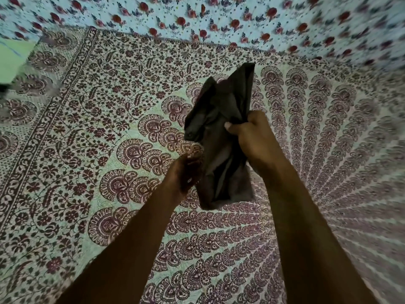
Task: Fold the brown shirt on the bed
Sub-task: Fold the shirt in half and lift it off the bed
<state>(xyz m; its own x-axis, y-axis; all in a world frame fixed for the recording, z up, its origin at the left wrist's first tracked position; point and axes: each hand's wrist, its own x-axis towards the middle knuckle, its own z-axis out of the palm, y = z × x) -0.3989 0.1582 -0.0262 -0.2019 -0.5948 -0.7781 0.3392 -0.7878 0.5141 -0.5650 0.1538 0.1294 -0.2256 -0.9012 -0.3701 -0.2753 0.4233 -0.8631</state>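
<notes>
The brown shirt (pixel 221 132) is bunched and held up above the bed (pixel 109 128), dark and crumpled, its upper end pointing away from me. My right hand (pixel 252 137) is closed around the shirt's right side near the middle. My left hand (pixel 186 170) is blurred with motion at the shirt's lower left edge; whether it grips the cloth I cannot tell. Both forearms reach in from the bottom of the view.
The bed carries a pale green cover printed with maroon paisley and flower patterns. Behind it hangs a light blue cloth with red roses (pixel 219 20). A plain green object (pixel 13 58) lies at the far left edge.
</notes>
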